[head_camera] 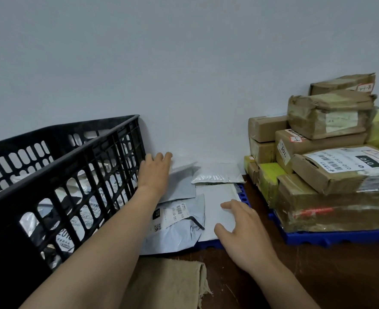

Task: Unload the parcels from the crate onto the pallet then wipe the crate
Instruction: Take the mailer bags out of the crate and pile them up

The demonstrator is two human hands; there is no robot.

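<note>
The black crate (61, 162) stood at the left, tilted, with its far corner close to the pale wall (184, 74). Parcels (64, 236) remained inside it and showed through the lattice side.

Just right of the crate, a blue pallet (243, 195) carried several flat mailers:
- a grey mailer (181, 186) nearest the wall;
- a silver padded mailer (217, 175) beside it, lying against the wall;
- a white mailer (213, 197) in front of the silver one;
- a crumpled mailer with a printed label (175, 221) at the near edge, partly under the grey one and overhanging the pallet.

The left hand (155, 172) lay palm-down on the far end of the grey mailer, released, with the fingers reaching toward the wall and gripping nothing. The right hand (244, 230) was released as well, fingers spread, over the near right corner of the white mailer. Contact with the mailer could not be confirmed.

A second blue pallet (331, 238) stood at the right, apart from the first, with bare brown desk (317, 275) showing between them. It carried a stack of taped cardboard boxes (331, 172), several with shipping labels.

A beige cloth (168, 284) lay on the desk in front of the first pallet, between the forearms.
</note>
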